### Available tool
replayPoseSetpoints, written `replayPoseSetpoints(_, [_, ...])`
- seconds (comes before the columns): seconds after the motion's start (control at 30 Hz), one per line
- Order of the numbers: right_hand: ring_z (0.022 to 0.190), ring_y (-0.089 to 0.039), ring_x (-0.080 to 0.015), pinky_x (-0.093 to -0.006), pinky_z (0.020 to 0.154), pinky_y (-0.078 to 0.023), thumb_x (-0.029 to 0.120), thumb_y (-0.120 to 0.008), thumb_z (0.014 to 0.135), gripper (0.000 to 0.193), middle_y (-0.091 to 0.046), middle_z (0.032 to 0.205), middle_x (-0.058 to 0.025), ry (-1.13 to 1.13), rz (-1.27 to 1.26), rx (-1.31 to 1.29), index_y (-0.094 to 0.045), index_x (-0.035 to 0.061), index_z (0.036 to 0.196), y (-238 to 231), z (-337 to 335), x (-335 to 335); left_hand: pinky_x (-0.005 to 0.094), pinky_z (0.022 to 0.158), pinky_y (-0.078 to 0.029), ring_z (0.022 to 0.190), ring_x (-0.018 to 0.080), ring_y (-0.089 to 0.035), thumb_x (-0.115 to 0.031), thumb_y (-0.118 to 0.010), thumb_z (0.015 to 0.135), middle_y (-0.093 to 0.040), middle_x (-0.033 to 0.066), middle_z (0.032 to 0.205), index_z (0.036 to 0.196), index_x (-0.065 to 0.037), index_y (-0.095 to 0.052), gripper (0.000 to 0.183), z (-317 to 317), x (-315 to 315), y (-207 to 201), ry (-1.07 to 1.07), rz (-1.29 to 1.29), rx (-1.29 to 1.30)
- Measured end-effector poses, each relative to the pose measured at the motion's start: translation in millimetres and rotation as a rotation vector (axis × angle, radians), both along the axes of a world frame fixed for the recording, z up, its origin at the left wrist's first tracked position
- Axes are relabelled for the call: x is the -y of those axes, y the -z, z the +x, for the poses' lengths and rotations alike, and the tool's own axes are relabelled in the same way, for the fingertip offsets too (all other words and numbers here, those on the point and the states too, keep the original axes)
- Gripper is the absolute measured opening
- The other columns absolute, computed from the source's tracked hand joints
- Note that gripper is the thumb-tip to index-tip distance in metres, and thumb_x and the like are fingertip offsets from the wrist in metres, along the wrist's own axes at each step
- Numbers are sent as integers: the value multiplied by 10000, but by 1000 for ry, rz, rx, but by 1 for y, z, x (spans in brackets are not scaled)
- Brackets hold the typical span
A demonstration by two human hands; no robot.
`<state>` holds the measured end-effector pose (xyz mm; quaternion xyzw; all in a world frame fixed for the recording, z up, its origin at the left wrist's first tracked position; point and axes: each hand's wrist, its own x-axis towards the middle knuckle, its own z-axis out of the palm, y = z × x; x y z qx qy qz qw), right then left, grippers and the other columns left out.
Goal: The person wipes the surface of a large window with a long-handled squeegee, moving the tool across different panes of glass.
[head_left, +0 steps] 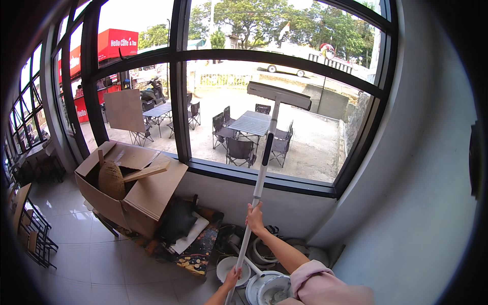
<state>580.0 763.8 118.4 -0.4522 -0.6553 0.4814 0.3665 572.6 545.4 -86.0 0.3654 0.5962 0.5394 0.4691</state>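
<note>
OK, R hand [255,218] grips squeegee [260,184] above L hand [232,278]; head [278,96] nr window [244,54]

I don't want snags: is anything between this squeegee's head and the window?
Nothing visible. The squeegee's head shows uncovered in front of the window; whether they touch is unclear. The cardboard box is lower left.
</note>
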Motion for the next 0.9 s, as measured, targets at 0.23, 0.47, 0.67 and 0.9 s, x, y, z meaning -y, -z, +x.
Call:
replayPoseSetpoints(0.23, [390, -505, -185, -305, 357, -417, 317, -401, 916, 497, -494, 517, -82, -35, 140, 84, -199, -51, 1182, -42, -55, -26, 234, 495, -371, 517, 80, -433, -485, -394, 888, -432, -12, 591, 904, -66, -481, 428, -28, -45, -18, -82, 129, 21])
replayPoseSetpoints(0.47, [430, -543, -232, -343, 399, -435, 346, -384, 914, 559, -533, 561, -145, -70, 131, 6, -199, -92, 1209, -59, -88, -8, 262, 461, -376, 482, 103, -470, -558, -415, 846, -446, 11, 520, 868, -58, -496, 507, -59, -25, -66, -277, 32, -236])
replayPoseSetpoints(0.67, [412, -535, -232, -329, 371, -434, 325, -398, 910, 518, -516, 544, -137, -98, -12, 17, -218, -79, 1181, 11, -93, 53, 330, 489, -418, 504, 196, -562, -557, -426, 837, -511, 76, 522, 885, -43, -547, 530, -52, 59, -11, -342, -171, -244])
replayPoseSetpoints(0.9, [387, -523, -246, -348, 345, -403, 299, -411, 909, 378, -502, 519, -127, -171, -22, -13, -255, -29, 1014, 30, -105, 80, 330, 474, -408, 502, 193, -537, -541, -406, 852, -502, 66, 528, 839, -39, -559, 524, -38, 101, -4, -511, -133, -404])
